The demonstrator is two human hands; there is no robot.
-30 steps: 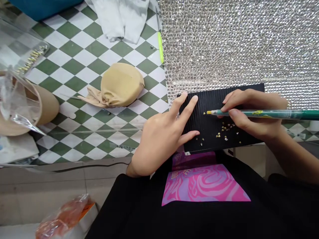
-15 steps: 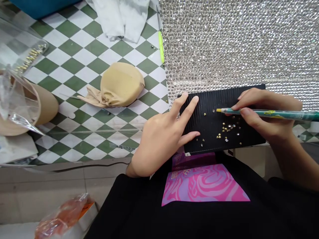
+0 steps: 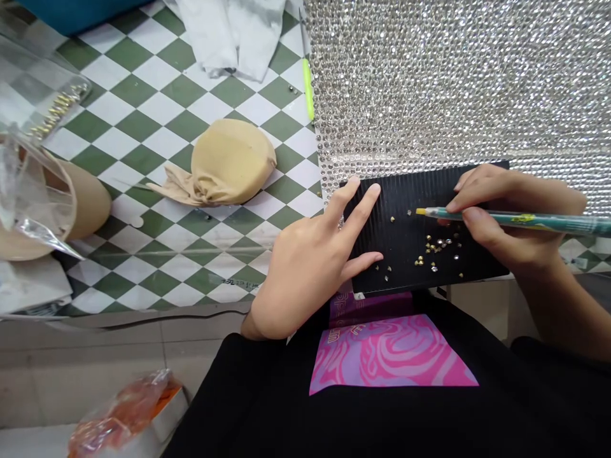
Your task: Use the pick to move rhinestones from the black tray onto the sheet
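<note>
Checkered surface [image 3: 157,127]: left hand [image 3: 310,261], spread wide, touches a black tray [image 3: 405,191]; right hand [image 3: 520,247] holds a green pen [image 3: 548,221], loose gems [image 3: 428,238] just left of that hand.

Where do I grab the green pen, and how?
I'd pinch the green pen from the right, a little behind its yellow tip, as the right hand does: it's long and slim, and the tip points left.

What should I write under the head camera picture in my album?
Left hand resting on a black tray, right hand holding a yellow-tipped green pencil near tiny gems.
</note>
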